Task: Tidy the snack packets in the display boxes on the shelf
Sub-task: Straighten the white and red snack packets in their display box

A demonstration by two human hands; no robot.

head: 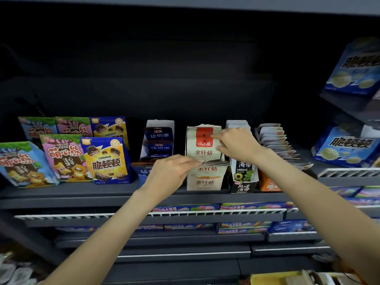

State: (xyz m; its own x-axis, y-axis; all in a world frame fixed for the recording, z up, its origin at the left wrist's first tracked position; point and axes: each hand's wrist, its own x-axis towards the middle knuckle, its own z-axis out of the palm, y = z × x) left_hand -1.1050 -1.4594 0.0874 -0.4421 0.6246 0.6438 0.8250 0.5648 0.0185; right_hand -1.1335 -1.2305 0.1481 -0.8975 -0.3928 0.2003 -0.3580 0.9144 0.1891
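Reaching up to the dark shelf (67, 194) that crosses the middle of the frame, I have both hands at the cream display box (203, 182) in the centre. Starting at the far left, snack bags (67, 159) with cartoon bears stand in two rows, and just right of them stand blue-and-yellow bags (107, 161). Next comes a navy box (157, 140) with dark blue packets standing in it, its back wall white.

My left hand (170, 173) sits at the cream box's left edge, low in the centre of the frame, fingers curled and pinching the left end of a stack of packets (216, 162) that lies flat across the box front. Behind it, the upright cream packets (202, 145) with red tops fill the back of the same box. My right hand (236, 145) is above and to the right, its forefinger and thumb closed on the red top of the front upright packet, the other fingers bent toward the packet's right side.

Just right of the cream box stands a black box (244, 182) with green print, under my right wrist. Further right an orange box (269, 184) holds a leaning row of pale packets (275, 142). At the right edge of the frame stand blue boxes (347, 149) on two levels.
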